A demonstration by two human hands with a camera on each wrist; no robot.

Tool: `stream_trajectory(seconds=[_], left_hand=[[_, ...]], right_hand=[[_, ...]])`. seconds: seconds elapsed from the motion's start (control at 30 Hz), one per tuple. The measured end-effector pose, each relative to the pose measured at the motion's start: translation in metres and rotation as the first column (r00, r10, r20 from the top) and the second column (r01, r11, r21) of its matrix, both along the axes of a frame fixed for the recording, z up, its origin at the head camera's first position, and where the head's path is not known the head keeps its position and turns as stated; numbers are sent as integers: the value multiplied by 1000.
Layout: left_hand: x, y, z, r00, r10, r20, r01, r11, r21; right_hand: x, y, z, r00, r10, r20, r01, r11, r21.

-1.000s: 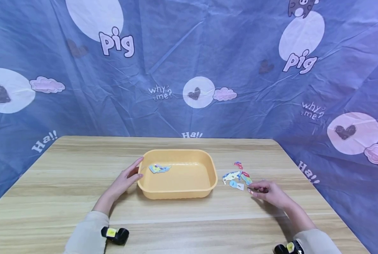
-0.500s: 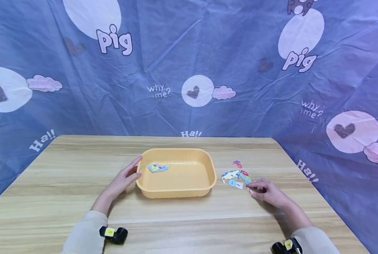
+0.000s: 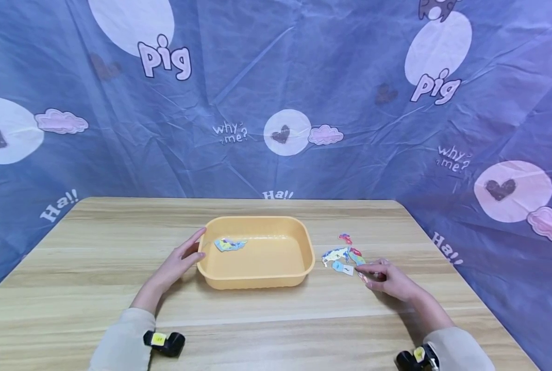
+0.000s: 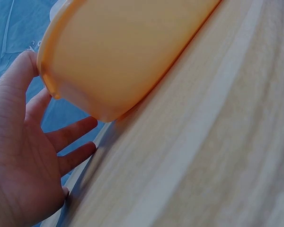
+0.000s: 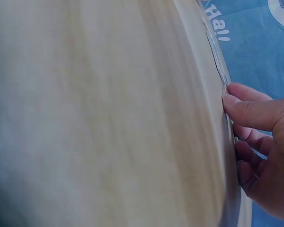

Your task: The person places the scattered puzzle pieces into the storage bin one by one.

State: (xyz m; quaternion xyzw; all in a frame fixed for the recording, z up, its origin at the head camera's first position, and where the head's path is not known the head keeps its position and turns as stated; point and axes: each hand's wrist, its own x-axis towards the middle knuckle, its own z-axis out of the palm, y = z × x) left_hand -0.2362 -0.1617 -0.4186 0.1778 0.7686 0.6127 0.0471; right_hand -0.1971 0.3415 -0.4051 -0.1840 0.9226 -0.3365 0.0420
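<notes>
An orange plastic tray (image 3: 257,281) sits mid-table, with one colourful paper cut-out (image 3: 230,244) lying in its left end. My left hand (image 3: 180,260) rests against the tray's left end, fingers straight and the thumb by the rim; the left wrist view shows that hand (image 4: 19,156) beside the tray wall (image 4: 128,52). Several small colourful cut-outs (image 3: 343,256) lie on the wood right of the tray. My right hand (image 3: 387,278) lies on the table just beside them, fingertips at the nearest piece, fingers loosely bent (image 5: 260,142). No piece is plainly held.
The wooden table (image 3: 95,257) has its right edge close behind my right hand. A blue printed cloth (image 3: 276,77) hangs behind and around the table. Black wrist-worn cameras (image 3: 164,342) (image 3: 415,356) show at the bottom.
My right hand has crept slightly left toward the cut-outs. The left hand and tray have stayed put.
</notes>
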Motion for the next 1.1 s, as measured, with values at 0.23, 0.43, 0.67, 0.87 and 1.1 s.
stream_trajectory(seconds=[0.23, 0.43, 0.67, 0.87, 1.1], left_hand=[[-1, -1, -1, 1000, 0, -8, 0, 1000, -9], [-2, -1, -1, 1000, 0, -3, 0, 1000, -6], [-2, -2, -2, 1000, 0, -3, 0, 1000, -1], [-2, -2, -2, 1000, -1, -6, 1, 1000, 4], [-2, -1, -2, 1000, 3, -5, -3, 1000, -5]], right_hand=[[-1, -1, 5, 999, 11, 49, -12, 1000, 7], [-2, -1, 5, 997, -16, 71, 16, 1000, 12], [-3, -1, 5, 999, 11, 50, -12, 1000, 13], [-4, 0, 4, 999, 33, 22, -33, 999, 11], [-4, 1, 3, 1000, 22, 14, -23, 999, 34]])
